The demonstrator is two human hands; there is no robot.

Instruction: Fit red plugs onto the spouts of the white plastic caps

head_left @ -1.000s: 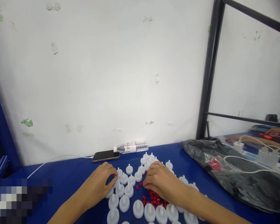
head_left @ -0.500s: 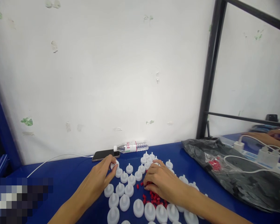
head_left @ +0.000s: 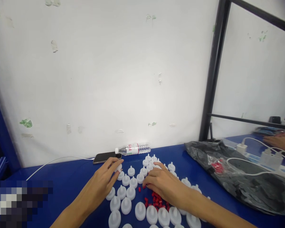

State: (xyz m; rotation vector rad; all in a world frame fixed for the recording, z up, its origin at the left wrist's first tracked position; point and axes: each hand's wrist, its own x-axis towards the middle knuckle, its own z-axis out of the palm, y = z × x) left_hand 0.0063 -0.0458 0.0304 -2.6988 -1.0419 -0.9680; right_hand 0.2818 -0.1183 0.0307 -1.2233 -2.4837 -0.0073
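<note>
My left hand (head_left: 106, 177) pinches a white nozzle cap (head_left: 118, 167) between thumb and fingers, its spout tilted down to the right. My right hand (head_left: 158, 180) is closed at the fingertips over the red pieces; a small red piece (head_left: 144, 187) shows at its thumb and index tip. A pile of small red pieces (head_left: 156, 200) lies just below that hand. Many white nozzle caps stand spout up around both hands, such as one front cap (head_left: 140, 211) and one back cap (head_left: 131, 171).
On the blue table (head_left: 68, 177), a phone (head_left: 105, 157) with a white cable and a lying plastic bottle (head_left: 135, 149) are by the wall. At right are a black plastic bag (head_left: 242, 186), a power strip (head_left: 254, 157) and another person's hands (head_left: 280, 142).
My left hand has turned the cap so its spout points down to the right. My right hand's fingertips have moved slightly left to a red piece. The other person's hands shifted right.
</note>
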